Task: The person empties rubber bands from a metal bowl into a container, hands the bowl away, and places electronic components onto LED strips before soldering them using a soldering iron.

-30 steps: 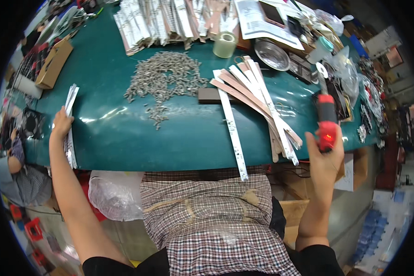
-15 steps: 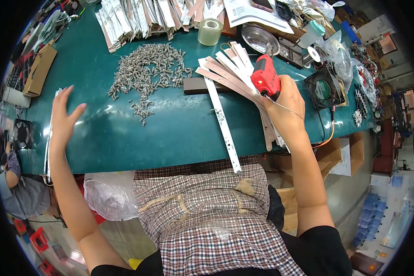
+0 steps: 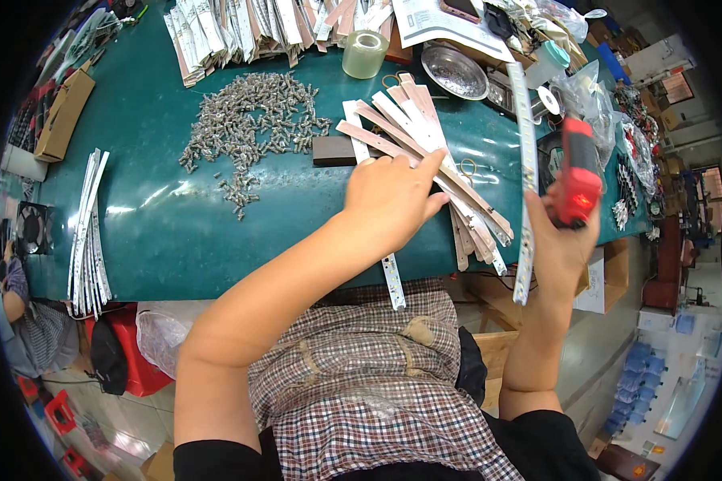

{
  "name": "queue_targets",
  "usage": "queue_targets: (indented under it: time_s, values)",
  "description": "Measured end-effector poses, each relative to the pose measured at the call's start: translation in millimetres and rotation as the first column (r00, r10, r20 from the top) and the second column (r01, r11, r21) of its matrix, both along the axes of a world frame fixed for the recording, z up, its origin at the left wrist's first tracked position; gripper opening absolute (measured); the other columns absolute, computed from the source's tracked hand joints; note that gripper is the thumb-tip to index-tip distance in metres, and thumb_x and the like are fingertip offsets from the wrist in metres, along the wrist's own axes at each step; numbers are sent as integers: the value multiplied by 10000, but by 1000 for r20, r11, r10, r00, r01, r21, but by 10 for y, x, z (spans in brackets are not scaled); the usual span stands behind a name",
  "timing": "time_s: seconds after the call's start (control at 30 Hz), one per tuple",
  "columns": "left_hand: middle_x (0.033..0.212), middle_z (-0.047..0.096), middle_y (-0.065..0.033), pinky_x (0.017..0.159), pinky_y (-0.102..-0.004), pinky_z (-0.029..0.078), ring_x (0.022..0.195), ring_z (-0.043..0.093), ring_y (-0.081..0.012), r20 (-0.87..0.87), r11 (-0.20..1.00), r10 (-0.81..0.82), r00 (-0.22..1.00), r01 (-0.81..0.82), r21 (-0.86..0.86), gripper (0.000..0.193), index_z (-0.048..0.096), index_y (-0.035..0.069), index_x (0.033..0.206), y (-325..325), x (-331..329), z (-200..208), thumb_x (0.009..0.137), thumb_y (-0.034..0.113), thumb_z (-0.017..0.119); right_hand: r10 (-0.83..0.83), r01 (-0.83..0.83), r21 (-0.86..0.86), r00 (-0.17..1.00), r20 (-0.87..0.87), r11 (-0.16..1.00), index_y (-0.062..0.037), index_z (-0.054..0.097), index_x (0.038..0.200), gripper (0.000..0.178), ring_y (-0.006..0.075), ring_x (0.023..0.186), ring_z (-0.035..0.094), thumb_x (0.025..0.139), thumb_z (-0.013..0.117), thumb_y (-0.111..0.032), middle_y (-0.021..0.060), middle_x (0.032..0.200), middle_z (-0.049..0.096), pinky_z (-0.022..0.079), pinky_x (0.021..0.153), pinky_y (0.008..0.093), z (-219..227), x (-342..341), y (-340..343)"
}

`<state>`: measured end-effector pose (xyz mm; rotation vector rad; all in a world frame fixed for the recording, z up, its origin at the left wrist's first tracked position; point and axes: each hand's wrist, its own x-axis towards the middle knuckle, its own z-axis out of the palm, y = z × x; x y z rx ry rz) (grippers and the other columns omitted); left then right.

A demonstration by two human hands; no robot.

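My right hand [image 3: 565, 240] grips a red and black electric screwdriver [image 3: 579, 172], slightly blurred by motion. Between its fingers and thumb, a long white LED strip board [image 3: 525, 176] stands nearly upright. My left hand [image 3: 393, 196] reaches across the middle of the table, its fingers stretched and thumb apart. It lies over one LED strip board [image 3: 393, 282], whose near end pokes past the table edge, and its fingertips meet a fanned pile of white and pinkish strips [image 3: 477, 212]. A dark block [image 3: 334, 151] sits beneath the strip's far part, partly hidden.
Left of the block, many small metal screws [image 3: 249, 120] are heaped on the green table [image 3: 176, 248]. Several strips [image 3: 88, 232] lie at the left edge. Tape roll [image 3: 363, 54], metal dish [image 3: 455, 70] and stacked strips [image 3: 233, 32] stand at the back. Another person [image 3: 40, 337] is at far left.
My left hand has come from the far left strips to the middle pile. My right hand has moved right and down with the screwdriver, and a strip is now in its fingers.
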<state>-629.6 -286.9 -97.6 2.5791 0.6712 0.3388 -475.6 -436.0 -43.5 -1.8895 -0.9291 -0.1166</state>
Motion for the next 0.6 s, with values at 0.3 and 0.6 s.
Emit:
queue_targets:
  time_s: [0.3, 0.6]
  values:
    - [1028, 569, -241, 663, -436, 546, 771, 658, -366, 49, 994, 82, 995, -78, -77, 582, 507, 66, 1324, -211, 626, -186, 867, 396, 651, -155, 167, 46, 969, -190, 985, -10, 533, 1131, 398, 85, 827, 541, 791, 687, 127, 30, 965, 537, 452, 768, 241, 138, -183, -622]
    - [953, 609, -198, 724, -422, 533, 805, 655, -346, 167, 990, 140, 976, -138, -23, 496, 548, 40, 1234, -338, 596, -166, 841, 312, 682, 30, 68, 267, 937, -347, 961, -6, 490, 1172, 430, 118, 923, 492, 795, 655, 118, 61, 992, 508, 436, 825, 261, 138, -690, -496]
